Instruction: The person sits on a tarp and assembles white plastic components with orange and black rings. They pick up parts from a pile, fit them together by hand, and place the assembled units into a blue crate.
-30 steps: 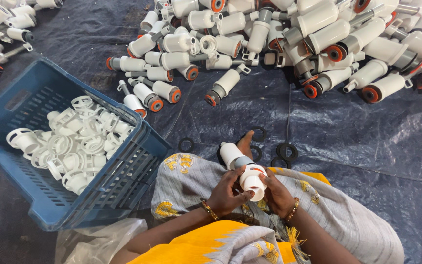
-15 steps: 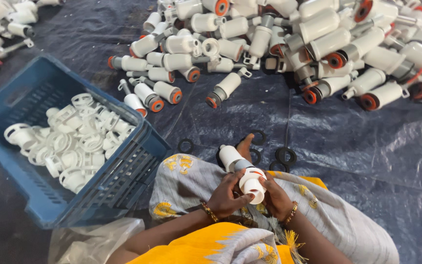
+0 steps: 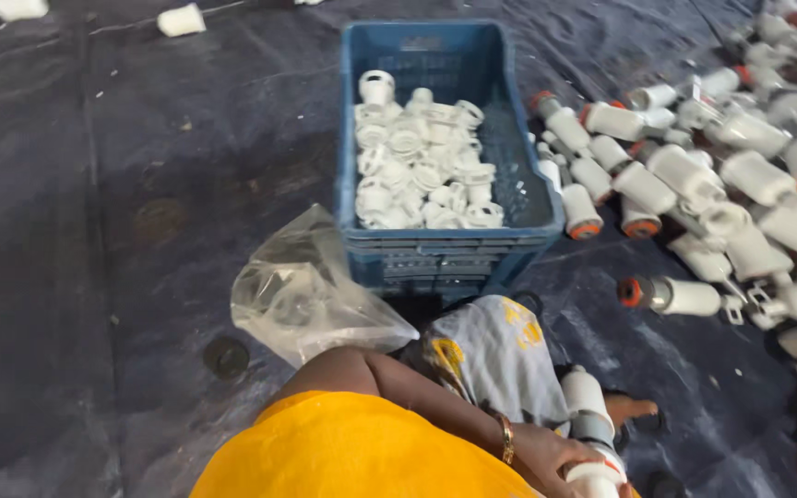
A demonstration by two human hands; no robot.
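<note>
My left hand (image 3: 553,456) sits at the bottom edge, past a gold bangle, with its fingers wrapped around a white plastic cylinder part (image 3: 587,402) that has a grey band and rests over my lap. The part's lower end with a white ring (image 3: 594,477) runs off the frame. My right hand is outside the picture. A bare foot (image 3: 631,407) pokes out just right of the part. Ahead of my knee stands a blue plastic crate (image 3: 518,198) holding several white ring-shaped caps (image 3: 422,166).
A heap of white cylinder parts with orange ends (image 3: 721,175) spreads along the right on the dark tarpaulin (image 3: 140,231). A crumpled clear plastic bag (image 3: 302,290) lies left of my knee. Stray white pieces (image 3: 182,18) lie at the far top left.
The view has swung left: the crate now sits at top centre and the heap at the right. My hands have dropped to the bottom edge, and the right hand has left the frame.
</note>
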